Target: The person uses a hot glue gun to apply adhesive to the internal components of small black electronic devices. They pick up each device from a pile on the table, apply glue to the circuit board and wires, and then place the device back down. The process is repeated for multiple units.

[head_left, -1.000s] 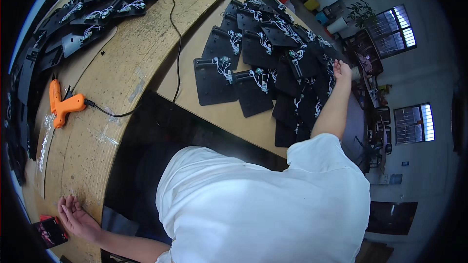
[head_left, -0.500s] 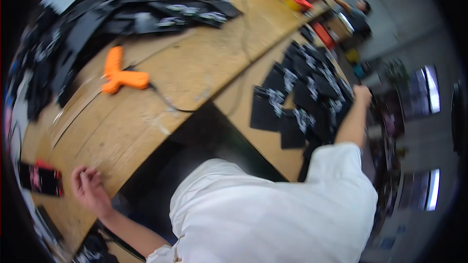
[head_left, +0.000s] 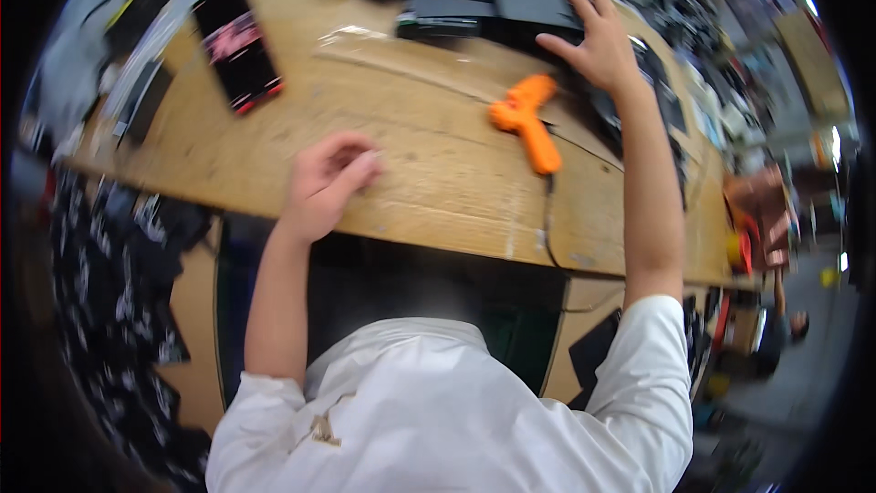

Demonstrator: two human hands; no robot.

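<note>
The right hand [head_left: 603, 50] spreads wide at one o'clock by black panels [head_left: 529, 0], perhaps piled close for easy reach. The left hand [head_left: 327, 187] curls at ten o'clock, maybe empty; I can't tell.

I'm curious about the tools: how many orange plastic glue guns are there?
1: the glue gun lies on the brown table, left of the bare right forearm. Others may hide among the flat black panels.

White shirt [head_left: 438, 411], short sleeves [head_left: 655, 338], bare hands [head_left: 324, 190]
</note>
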